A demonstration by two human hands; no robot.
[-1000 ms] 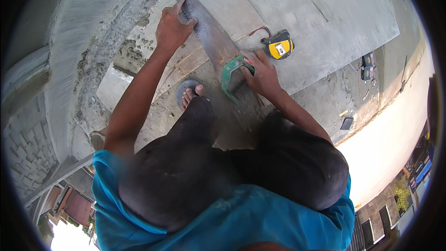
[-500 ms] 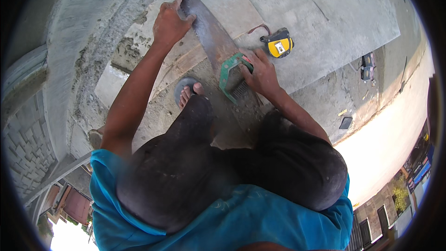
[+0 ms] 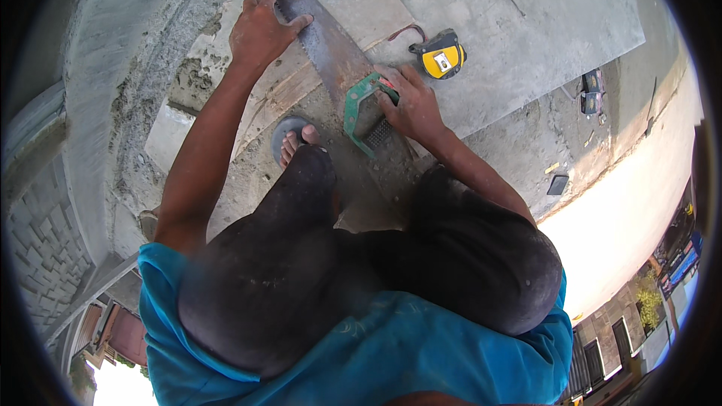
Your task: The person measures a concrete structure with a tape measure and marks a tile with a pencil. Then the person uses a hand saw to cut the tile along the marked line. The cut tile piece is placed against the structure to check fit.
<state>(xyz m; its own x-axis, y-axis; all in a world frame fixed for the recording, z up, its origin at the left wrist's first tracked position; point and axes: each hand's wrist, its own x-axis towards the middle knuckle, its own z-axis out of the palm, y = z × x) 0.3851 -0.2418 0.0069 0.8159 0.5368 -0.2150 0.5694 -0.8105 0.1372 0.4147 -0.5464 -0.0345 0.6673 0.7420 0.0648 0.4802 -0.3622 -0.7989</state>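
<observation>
**Setting: outdoor concrete slab, daylight**

Grey concrete slab fills the upper right of the frame, its surface rough and dusty. A raised concrete ledge with crumbled mortar runs down the left. Brick wall at lower left. Sunlit pale ground at right. Buildings sit far below at lower right. Strong sun, hard shadows.

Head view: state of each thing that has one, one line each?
Left hand: flat on the saw blade, fingers spread.
Right hand: closed on the green saw handle.
Saw blade: lying flat across the board.
Yellow tape measure: lying on the concrete slab, untouched.
Sandalled foot: planted by the board.
</observation>
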